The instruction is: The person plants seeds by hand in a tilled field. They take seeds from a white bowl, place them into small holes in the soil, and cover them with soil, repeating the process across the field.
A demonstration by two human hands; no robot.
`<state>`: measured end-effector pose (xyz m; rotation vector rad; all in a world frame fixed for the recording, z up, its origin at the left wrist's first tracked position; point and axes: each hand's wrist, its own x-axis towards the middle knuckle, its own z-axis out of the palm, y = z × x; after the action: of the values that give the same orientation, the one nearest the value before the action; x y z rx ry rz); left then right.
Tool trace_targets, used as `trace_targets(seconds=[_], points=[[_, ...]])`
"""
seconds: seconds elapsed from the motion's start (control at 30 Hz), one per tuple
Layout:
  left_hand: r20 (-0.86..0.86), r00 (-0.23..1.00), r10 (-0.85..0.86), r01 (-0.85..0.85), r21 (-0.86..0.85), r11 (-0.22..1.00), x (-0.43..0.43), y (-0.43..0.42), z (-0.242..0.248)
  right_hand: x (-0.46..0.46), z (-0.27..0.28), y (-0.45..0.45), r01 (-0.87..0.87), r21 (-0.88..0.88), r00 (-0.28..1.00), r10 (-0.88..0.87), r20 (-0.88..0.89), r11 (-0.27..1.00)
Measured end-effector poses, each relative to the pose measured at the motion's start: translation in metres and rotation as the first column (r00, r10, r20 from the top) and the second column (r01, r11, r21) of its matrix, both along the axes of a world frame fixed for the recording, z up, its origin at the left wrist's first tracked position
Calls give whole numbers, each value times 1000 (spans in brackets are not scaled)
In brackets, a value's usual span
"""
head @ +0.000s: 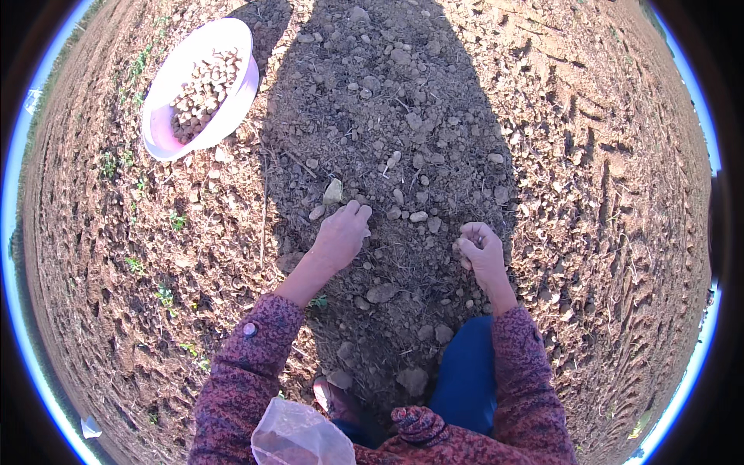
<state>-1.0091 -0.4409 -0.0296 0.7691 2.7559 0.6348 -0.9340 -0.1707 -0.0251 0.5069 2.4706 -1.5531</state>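
Observation:
My left hand (344, 233) is low over the shaded soil, palm down and fingers bent. Something pale shows at its inner edge, but its grip is hidden. Just beyond the fingertips lie a pale angular stone (333, 192) and a tan pod-like lump (317, 213). Over to the right, my right hand (486, 253) has curled fingers, with small brown lumps, apparently unshelled peanuts (465, 263), held against them. Between the hands and a little farther out, several tan pods or small stones (418, 217) rest on the ground.
A white-pink plastic basin (245, 96), partly filled with what look like unshelled peanuts (204, 93), stands tilted at upper left. Dry cloddy soil (581, 192) surrounds me, with small green weeds (178, 221) on the left. A translucent plastic bag (302, 436) hangs at my front.

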Motion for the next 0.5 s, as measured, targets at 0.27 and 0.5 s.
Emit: trace_targets(seconds=[0.27, 0.5], points=[[711, 665, 227, -696, 481, 533, -13, -43, 17, -19, -9, -41, -96, 585, 977, 190, -102, 805], [150, 884, 443, -466, 183, 866, -22, -69, -6, -34, 7, -51, -57, 546, 935, 236, -264, 836]])
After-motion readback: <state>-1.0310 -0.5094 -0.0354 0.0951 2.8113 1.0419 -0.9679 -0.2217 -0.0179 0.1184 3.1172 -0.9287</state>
